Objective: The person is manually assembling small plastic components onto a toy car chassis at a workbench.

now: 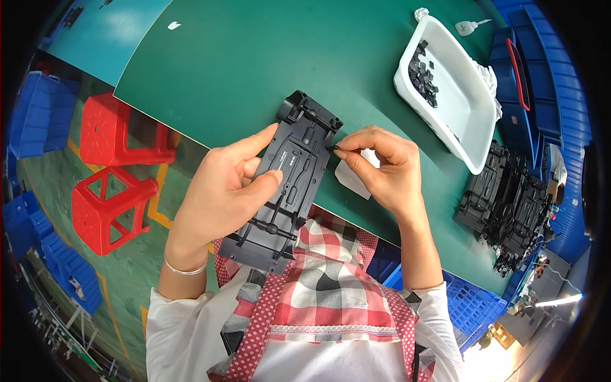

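My left hand [231,181] is closed around the long edge of a black plastic toy-car chassis [289,172], its thumb lying across the underside. The chassis is tilted, its far end over the green table and its near end over my apron. Just off its right edge, my right hand [382,162] pinches a tiny black plastic piece [333,148] between thumb and forefinger. The piece is too small for its exact shape to show. Under my right hand lies a white object [352,178], partly hidden.
A white tray [445,121] with small black parts stands on the green table [254,57]. Several stacked black chassis [506,197] lie at right, beside blue bins [538,70]. A small white bottle [468,27] is at the back. Red stools [111,207] stand at left.
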Demonstrator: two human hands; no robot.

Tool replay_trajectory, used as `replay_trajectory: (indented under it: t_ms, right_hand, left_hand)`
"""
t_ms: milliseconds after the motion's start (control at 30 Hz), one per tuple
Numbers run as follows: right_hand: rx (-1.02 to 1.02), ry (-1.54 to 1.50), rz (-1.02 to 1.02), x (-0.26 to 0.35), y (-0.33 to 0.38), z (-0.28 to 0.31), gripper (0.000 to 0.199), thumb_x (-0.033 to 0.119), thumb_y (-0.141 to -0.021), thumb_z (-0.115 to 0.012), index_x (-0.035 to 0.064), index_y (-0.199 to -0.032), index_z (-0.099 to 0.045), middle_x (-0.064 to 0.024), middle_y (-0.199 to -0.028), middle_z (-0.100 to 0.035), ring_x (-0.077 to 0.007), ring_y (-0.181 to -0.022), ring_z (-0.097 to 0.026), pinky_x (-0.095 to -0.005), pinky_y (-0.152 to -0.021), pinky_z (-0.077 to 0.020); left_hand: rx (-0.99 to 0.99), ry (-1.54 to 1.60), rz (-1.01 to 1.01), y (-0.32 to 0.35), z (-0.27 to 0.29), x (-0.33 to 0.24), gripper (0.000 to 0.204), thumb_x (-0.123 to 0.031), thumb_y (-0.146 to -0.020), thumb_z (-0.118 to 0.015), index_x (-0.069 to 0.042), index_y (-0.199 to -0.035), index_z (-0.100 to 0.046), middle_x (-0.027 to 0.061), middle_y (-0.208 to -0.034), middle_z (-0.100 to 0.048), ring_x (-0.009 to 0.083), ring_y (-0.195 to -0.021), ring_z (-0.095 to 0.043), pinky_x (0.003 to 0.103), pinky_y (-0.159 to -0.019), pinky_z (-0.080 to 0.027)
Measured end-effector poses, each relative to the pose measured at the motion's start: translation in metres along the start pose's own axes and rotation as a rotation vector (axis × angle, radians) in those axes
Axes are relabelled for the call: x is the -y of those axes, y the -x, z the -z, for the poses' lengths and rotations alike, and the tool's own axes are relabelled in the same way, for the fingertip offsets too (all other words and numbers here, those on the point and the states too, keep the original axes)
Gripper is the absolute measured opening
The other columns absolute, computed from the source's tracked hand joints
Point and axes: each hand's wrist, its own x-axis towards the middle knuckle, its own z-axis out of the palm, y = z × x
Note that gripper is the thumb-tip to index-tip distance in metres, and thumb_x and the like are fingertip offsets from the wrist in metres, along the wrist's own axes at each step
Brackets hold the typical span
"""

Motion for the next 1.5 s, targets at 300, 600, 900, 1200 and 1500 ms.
replay_trajectory:
  t_ms: [300,600,900,1200,1500]
  right_hand:
    - [0.062,0.161,-0.006,0.014,-0.008,0.004,0.011,-0.007,-0.075,-0.072,-0.0024,-0.085,-0.068,-0.0078,-0.082,-0.070,-0.0152,-0.076,-0.065,-0.0263,-0.068,-0.0507]
    - [0.130,0.178,0.032,0.018,-0.016,0.009,0.010,-0.003,-0.075,-0.073,-0.0002,-0.083,-0.068,-0.0060,-0.079,-0.070,-0.0136,-0.075,-0.066,-0.0263,-0.067,-0.0510]
    - [0.162,0.170,0.003,0.017,-0.017,0.010,0.010,0.001,-0.078,-0.071,0.0006,-0.087,-0.066,-0.0091,-0.078,-0.068,-0.0178,-0.067,-0.065,-0.0295,-0.051,-0.0493]
    - [0.184,0.174,0.012,0.018,-0.018,0.011,0.015,0.000,-0.077,-0.070,-0.0007,-0.092,-0.068,-0.0106,-0.080,-0.067,-0.0179,-0.070,-0.066,-0.0303,-0.063,-0.0527]
    - [0.205,0.191,0.007,0.020,-0.014,0.012,0.014,0.005,-0.079,-0.070,-0.0024,-0.091,-0.067,-0.0120,-0.080,-0.063,-0.0217,-0.069,-0.064,-0.0319,-0.064,-0.0514]
  left_hand:
    - [0.009,0.026,0.018,-0.001,-0.001,-0.003,0.058,0.006,-0.087,-0.055,0.014,-0.140,-0.033,-0.0038,-0.073,-0.055,-0.0023,-0.057,-0.037,0.017,-0.046,-0.031]
    - [0.007,0.037,0.019,-0.001,-0.001,-0.002,0.058,0.007,-0.087,-0.056,0.014,-0.140,-0.033,-0.0040,-0.072,-0.054,-0.0019,-0.057,-0.037,0.018,-0.046,-0.031]
    - [-0.015,-0.041,0.016,-0.002,0.000,-0.003,0.057,0.004,-0.085,-0.058,0.014,-0.138,-0.038,-0.0065,-0.064,-0.047,-0.0016,-0.054,-0.034,0.020,-0.044,-0.027]
    - [-0.012,-0.089,-0.001,-0.003,0.004,-0.001,0.056,0.003,-0.084,-0.058,0.014,-0.137,-0.040,-0.0056,-0.065,-0.049,-0.0013,-0.054,-0.035,0.020,-0.044,-0.028]
    - [-0.029,-0.066,-0.025,-0.002,0.002,0.002,0.055,0.003,-0.084,-0.059,0.014,-0.135,-0.042,-0.0052,-0.065,-0.047,-0.0007,-0.055,-0.035,0.020,-0.045,-0.028]
